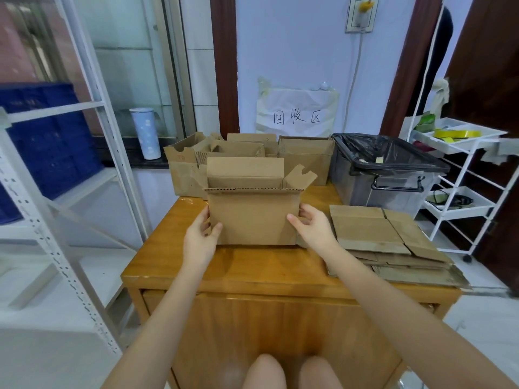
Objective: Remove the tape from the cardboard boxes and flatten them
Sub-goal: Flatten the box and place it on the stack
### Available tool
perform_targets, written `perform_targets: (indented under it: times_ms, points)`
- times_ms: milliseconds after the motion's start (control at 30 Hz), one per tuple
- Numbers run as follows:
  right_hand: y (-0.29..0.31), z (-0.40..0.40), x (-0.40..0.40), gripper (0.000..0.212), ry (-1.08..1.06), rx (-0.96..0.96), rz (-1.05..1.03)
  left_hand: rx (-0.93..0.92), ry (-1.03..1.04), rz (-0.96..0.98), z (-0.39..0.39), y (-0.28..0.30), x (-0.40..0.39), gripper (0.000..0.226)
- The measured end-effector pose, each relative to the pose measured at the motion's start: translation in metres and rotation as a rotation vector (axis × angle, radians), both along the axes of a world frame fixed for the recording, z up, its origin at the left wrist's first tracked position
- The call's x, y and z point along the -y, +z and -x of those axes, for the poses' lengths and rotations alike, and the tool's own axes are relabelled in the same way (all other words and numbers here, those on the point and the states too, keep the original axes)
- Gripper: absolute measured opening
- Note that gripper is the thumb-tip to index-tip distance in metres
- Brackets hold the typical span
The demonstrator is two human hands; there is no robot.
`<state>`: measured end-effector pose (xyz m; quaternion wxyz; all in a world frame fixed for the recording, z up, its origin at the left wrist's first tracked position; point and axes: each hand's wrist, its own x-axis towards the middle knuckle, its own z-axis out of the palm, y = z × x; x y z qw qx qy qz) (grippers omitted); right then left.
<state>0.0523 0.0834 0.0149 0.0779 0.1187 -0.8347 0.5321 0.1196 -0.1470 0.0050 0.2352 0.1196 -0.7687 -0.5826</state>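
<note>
1. I see one open cardboard box [254, 217] standing upright at the middle of the wooden table [252, 265], its top flaps raised; one notched flap sticks up at its right rear corner.
2. My left hand [200, 237] grips the box's left edge, thumb on the front face, fingers curled round the side.
3. My right hand [313, 227] grips the right edge the same way, thumb on the front, fingers wrapped behind the corner.
4. Just right of the box lies one stack of flattened boxes [387, 242], several sheets deep (I cannot count them exactly), reaching the table's right edge.
5. Behind the held box stands a row of unflattened boxes [306, 157] along the table's far edge; I make out at least three, some overlapping.
6. One grey plastic bin [376, 186] lined with a black bag sits at the far right corner, with scraps inside.
7. On the wall beyond hangs one paper sign [297, 113] with handwritten characters.
8. One white cart [460, 175] stands to the right of the table, holding yellow tape rolls [456, 133] on its top tray.
9. One pale tumbler [146, 133] stands on the sill at left.
</note>
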Motion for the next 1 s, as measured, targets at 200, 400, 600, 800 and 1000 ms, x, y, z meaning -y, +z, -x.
perform_targets:
  times_ms: [200,400,600,800,1000]
  points:
    - [0.019,-0.008,-0.002,0.055,-0.036,-0.018,-0.005,-0.042,0.089,0.046,-0.011,0.020,0.001,0.053]
    - [0.056,-0.029,-0.001,0.053,-0.130,-0.103,-0.166,-0.076,0.101,0.008,-0.025,0.053,0.002,0.044]
    - [0.095,-0.043,0.001,0.049,-0.191,-0.070,-0.388,0.024,0.067,-0.077,-0.036,0.078,0.006,0.041]
    - [0.095,-0.027,0.007,0.044,-0.087,0.089,-0.470,0.250,-0.031,0.023,-0.039,0.081,0.012,0.017]
    - [0.062,-0.016,0.009,0.040,-0.059,0.205,-0.495,0.392,-0.141,0.109,-0.036,0.058,0.015,0.019]
